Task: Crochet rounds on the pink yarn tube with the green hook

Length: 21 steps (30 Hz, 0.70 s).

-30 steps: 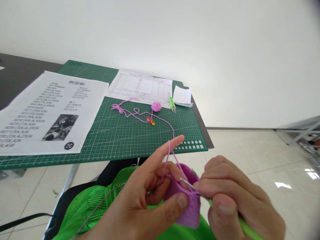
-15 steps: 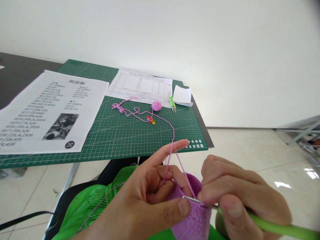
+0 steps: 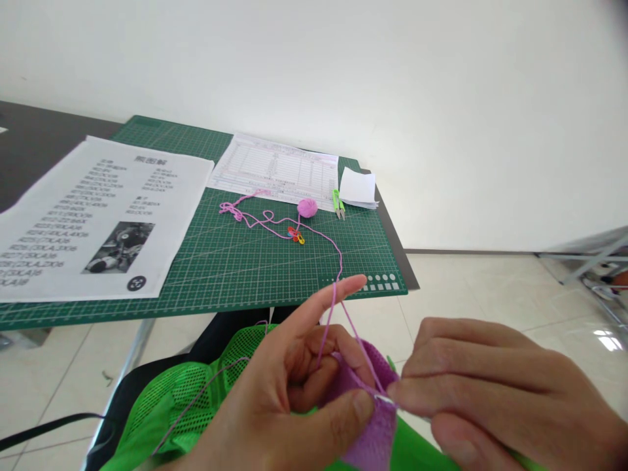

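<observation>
The crocheted piece (image 3: pixel 373 435) is showing pinkish purple, and the hook (image 3: pixel 384 398) is gleaming silver against it; the yarn strand (image 3: pixel 339 254) and yarn ball (image 3: pixel 307 208) are matching the purple. On the dark bench (image 3: pixel 44 137), the cutting mat (image 3: pixel 220 265) is displaying green under a pale grid, white circles (image 3: pixel 385 278) and squares (image 3: pixel 388 286) lining its near right corner. Toward the left edge, the printed sheet (image 3: pixel 103 212) is carrying black lettering and a grey-toned photograph (image 3: pixel 120 247) on white; toward the back edge, the form (image 3: pixel 279 169) is showing ruled lines on white. By the right edge, the snips (image 3: pixel 336 199) are pairing lime green with silver. The stitch markers (image 3: pixel 296 235) are mixing red and yellow.
</observation>
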Motion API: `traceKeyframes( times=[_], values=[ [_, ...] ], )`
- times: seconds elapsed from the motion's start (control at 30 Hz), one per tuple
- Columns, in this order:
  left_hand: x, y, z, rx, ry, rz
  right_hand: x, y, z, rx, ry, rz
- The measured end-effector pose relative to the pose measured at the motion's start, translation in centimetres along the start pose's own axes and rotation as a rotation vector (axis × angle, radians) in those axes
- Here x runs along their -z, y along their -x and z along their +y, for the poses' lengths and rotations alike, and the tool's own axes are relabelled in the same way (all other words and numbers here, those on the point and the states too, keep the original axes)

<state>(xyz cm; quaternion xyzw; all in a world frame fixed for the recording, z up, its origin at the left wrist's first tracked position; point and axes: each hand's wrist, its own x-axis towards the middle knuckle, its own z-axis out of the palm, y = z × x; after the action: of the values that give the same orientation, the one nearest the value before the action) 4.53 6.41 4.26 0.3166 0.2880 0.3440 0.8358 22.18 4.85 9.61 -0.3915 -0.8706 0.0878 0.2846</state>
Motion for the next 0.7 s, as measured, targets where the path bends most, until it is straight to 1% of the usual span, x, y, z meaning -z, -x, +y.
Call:
traceKeyframes(
  times=[0.1,0.17,0.27,0.3,0.33,0.37,0.47,0.53,0.57,0.63,0.67,0.7],
  values=[
    [-0.4,0.2,-0.6,-0.053,-0.087,0.130,-0.3,0.2,-0.4,0.063,0.199,0.061],
    [-0.5,0.2,-1.0,-0.078,-0.148,0.207,-0.8,0.2,-0.6,0.073,0.294,0.039],
    [-0.5,0.2,-1.5,-0.142,-0.274,0.245,-2.2,0.2,-0.4,0.065,0.373,-0.013],
    [-0.6,0.2,-1.6,-0.169,-0.307,0.251,-2.9,0.1,-0.1,0.083,0.371,-0.007],
    [-0.6,0.1,-1.6,-0.190,-0.327,0.259,-3.6,0.1,0.3,0.096,0.357,0.025],
    [-0.8,0.0,-1.7,-0.201,-0.334,0.274,-4.4,0.1,0.8,0.088,0.332,0.087],
    [-1.2,-0.1,-1.7,-0.182,-0.276,0.379,-6.8,0.6,2.1,0.053,0.242,0.383],
    [-1.3,-0.2,-1.7,-0.167,-0.218,0.431,-8.2,1.3,2.7,0.082,0.227,0.553],
    [-1.2,-0.3,-1.7,-0.159,-0.186,0.419,-8.7,1.7,2.9,0.100,0.224,0.609],
    [-0.7,-0.4,-1.7,-0.122,-0.112,0.337,-9.1,2.3,3.0,0.116,0.214,0.675],
    [-0.4,-0.5,-1.7,-0.095,-0.067,0.286,-9.0,2.5,3.0,0.110,0.215,0.663],
    [-0.1,-0.5,-1.7,-0.068,-0.022,0.239,-8.6,2.7,2.8,0.096,0.218,0.624]
  ],
)
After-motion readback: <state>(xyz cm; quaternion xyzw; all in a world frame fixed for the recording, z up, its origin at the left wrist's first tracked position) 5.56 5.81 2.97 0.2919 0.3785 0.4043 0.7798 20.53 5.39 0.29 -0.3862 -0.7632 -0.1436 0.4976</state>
